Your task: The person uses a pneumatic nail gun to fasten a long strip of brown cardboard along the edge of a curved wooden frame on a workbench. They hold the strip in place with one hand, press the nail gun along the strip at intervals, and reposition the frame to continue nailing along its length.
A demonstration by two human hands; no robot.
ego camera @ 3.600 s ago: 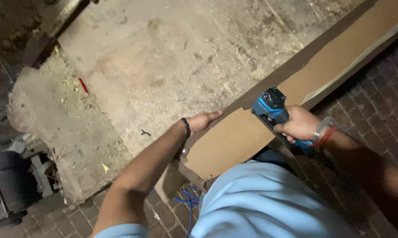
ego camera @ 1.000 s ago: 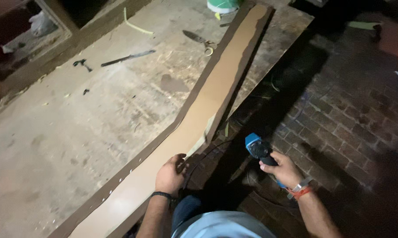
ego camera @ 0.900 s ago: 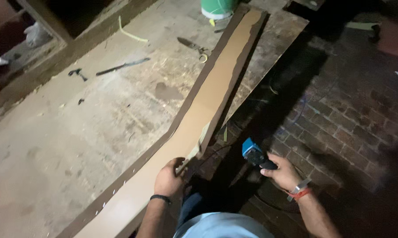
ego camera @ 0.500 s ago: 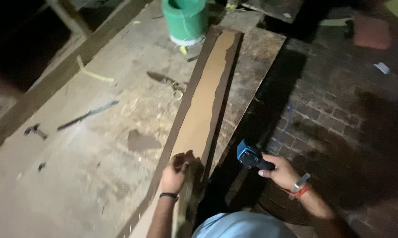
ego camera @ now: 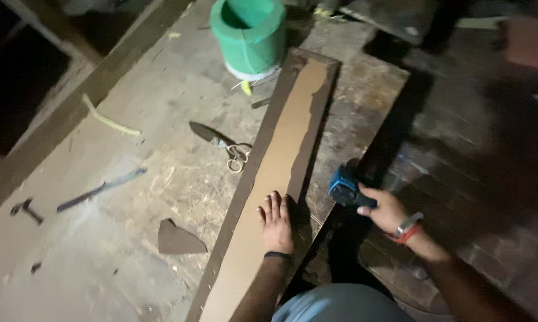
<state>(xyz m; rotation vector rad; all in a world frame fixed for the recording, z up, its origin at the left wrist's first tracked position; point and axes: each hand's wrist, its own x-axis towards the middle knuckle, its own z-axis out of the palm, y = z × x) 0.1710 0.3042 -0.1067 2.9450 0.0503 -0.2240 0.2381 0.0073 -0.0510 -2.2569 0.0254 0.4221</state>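
A long brown board (ego camera: 275,179) with a ragged right edge lies lengthwise on a worn wooden counter (ego camera: 132,238), running from the lower middle of the view up toward a green bucket (ego camera: 250,36) that stands just beyond its far end. The person's left hand (ego camera: 276,223) rests flat on the board's near half, fingers spread and straight, grip wide open and closed on nothing. Just right of the board, off the counter's edge, the right hand (ego camera: 383,209) has its grip wrapped around a blue power tool (ego camera: 344,186). Left of the board lie scissors (ego camera: 221,143), near its middle, and a dark triangular offcut (ego camera: 176,238), nearer the person. Farther left sit a dark flat bar (ego camera: 99,189) and a small hammer (ego camera: 25,209).
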